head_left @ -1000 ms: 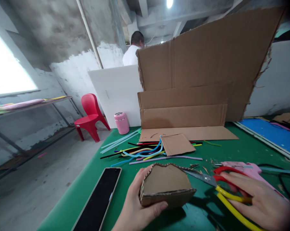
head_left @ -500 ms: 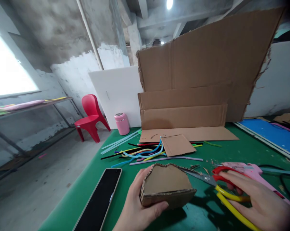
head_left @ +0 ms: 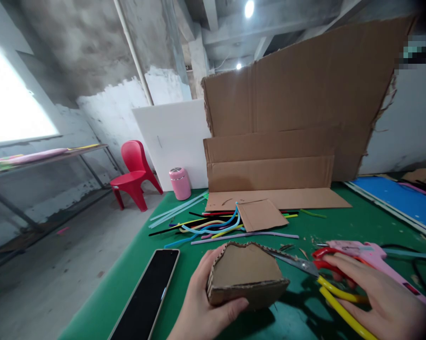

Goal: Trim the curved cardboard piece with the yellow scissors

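My left hand (head_left: 213, 302) is wrapped round the left side of a small cardboard box (head_left: 246, 267), thumb along its front face. The box has a curved, ragged back edge with corrugation showing. In my right hand (head_left: 382, 293) is a pair of scissors (head_left: 306, 265) with red and yellow handles, the handles spread apart. Their blades reach left to the box's back right edge; the tips are hidden there, so I cannot tell whether they cut into it. Just behind my right hand lies a pink glue gun (head_left: 361, 248).
A black-screened phone (head_left: 147, 293) lies left of my hand on the green table (head_left: 103, 295). Behind are colourful pipe cleaners (head_left: 213, 226), a cardboard square (head_left: 262, 215), a pink canister (head_left: 180, 184) and a tall cardboard panel (head_left: 297, 94). A red chair (head_left: 135, 174) stands on the floor.
The whole view has shifted down very slightly. Both hands keep their holds, and the scissors stay at the same edge of the box.
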A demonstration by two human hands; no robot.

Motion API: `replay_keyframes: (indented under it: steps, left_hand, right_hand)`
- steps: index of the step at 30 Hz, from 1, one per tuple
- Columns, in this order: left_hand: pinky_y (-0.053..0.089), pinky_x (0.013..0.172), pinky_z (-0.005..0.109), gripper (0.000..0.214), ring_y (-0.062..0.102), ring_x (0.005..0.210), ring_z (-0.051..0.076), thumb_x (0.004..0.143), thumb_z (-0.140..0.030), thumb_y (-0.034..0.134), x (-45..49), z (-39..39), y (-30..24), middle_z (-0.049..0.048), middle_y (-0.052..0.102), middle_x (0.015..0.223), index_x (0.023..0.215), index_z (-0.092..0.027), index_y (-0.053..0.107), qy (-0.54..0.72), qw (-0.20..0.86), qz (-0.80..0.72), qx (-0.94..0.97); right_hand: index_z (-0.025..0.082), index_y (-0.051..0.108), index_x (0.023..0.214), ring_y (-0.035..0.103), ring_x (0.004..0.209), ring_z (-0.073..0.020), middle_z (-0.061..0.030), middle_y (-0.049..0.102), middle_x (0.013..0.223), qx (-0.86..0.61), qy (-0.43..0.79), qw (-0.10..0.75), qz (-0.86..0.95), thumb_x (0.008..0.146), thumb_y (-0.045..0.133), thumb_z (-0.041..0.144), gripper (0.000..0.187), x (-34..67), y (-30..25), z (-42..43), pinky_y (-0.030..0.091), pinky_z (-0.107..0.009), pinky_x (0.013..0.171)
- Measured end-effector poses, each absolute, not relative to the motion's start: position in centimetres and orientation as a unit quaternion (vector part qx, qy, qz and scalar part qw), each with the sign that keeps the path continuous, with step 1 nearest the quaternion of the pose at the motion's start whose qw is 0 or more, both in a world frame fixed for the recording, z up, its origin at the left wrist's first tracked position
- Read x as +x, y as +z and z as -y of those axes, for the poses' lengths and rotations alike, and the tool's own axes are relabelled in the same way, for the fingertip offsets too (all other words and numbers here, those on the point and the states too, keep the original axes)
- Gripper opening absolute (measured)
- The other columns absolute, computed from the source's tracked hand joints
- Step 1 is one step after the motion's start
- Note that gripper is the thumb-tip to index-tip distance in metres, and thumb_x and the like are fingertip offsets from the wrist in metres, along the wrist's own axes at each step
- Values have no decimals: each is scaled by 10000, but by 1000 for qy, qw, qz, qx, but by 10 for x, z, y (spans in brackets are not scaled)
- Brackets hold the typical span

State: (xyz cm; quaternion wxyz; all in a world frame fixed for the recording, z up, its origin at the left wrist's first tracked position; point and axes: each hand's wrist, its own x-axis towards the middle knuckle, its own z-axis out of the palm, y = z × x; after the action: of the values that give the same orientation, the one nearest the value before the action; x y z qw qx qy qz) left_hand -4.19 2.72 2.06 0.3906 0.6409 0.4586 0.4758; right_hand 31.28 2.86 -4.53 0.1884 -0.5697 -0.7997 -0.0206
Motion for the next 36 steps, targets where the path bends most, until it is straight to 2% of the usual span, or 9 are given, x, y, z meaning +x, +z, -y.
replay_keyframes:
  steps: [7,13,16,21,27,31,36]
  left_hand:
    - [437,1023,462,706,559,1191,320,617,-356,814,-45,-27,11,85,564,1299,1263,-282,540,457,398,-443,660]
    - [439,1023,459,703,548,1206,319,607,-342,823,-45,-25,9,74,554,1311,1255,-306,553,458,376,-447,670]
    - [446,1016,458,691,557,1192,317,609,-355,820,-45,-25,10,70,561,1295,1247,-306,559,457,379,-449,668]
    - [448,1018,428,689,556,1194,304,611,-350,821,-45,-27,11,62,563,1293,1247,-306,561,462,384,-438,669]
    - [438,1023,448,713,550,1205,320,592,-376,824,-47,-28,10,82,567,1294,1250,-284,565,451,401,-450,658]
    - [450,1006,459,694,575,1170,325,579,-396,822,-44,-28,15,102,590,1264,1217,-253,590,460,393,-444,661]
    - [453,997,482,703,580,1156,342,564,-427,824,-44,-28,18,131,602,1255,1201,-221,608,459,383,-459,658]
  right_hand:
    - [269,537,1302,553,1167,-319,-46,562,1321,-568,-17,175,804,776,608,384,543,312,-50,-27,498,-467,947]
    - [263,643,1194,624,1066,-302,-53,643,1204,-552,5,234,800,776,585,480,474,303,-39,-25,551,-391,861]
    - [270,650,1182,619,1077,-292,-49,650,1194,-567,35,237,788,778,583,498,469,302,-35,-25,545,-361,870]
    - [263,634,1217,592,1124,-271,-39,621,1246,-588,87,214,775,756,632,422,488,302,-31,-26,520,-331,907]
    - [275,679,1144,662,992,-226,-19,684,1131,-562,85,214,794,717,663,321,430,299,-18,-28,534,-284,865]
    - [246,691,1133,657,1008,-253,-35,680,1138,-554,69,214,802,693,674,324,448,297,-14,-31,547,-298,848]
    - [230,671,1167,637,1040,-288,-43,673,1151,-619,76,161,765,671,710,385,522,290,-10,-30,546,-372,875]
